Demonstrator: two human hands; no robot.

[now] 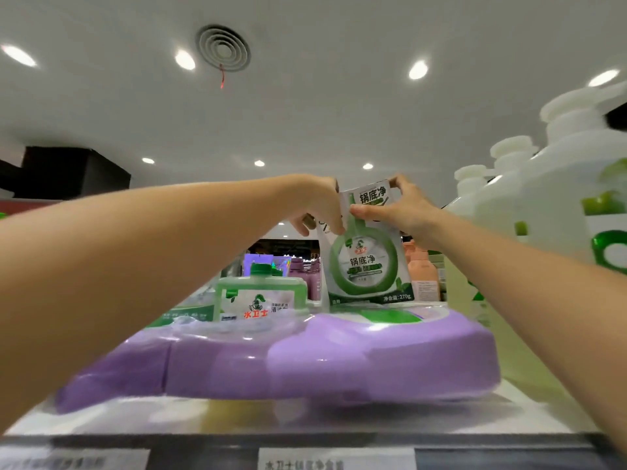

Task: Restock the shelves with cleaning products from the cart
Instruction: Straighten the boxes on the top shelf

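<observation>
1. The pot-bottom cleaner box (369,269) is gripped near its top by the left hand (319,206) and the right hand (403,212), with fingers curled on the cardboard.
2. The box is held upright on or just behind the purple packs (305,361) on the shelf (441,422), right of the green bottle (261,300).
3. It should be squared label-forward and seated flat before release, since it may tip on the soft packs.

Bare forearms, bare left hand (317,203) and right hand (405,212), slim fingers (369,210).
</observation>
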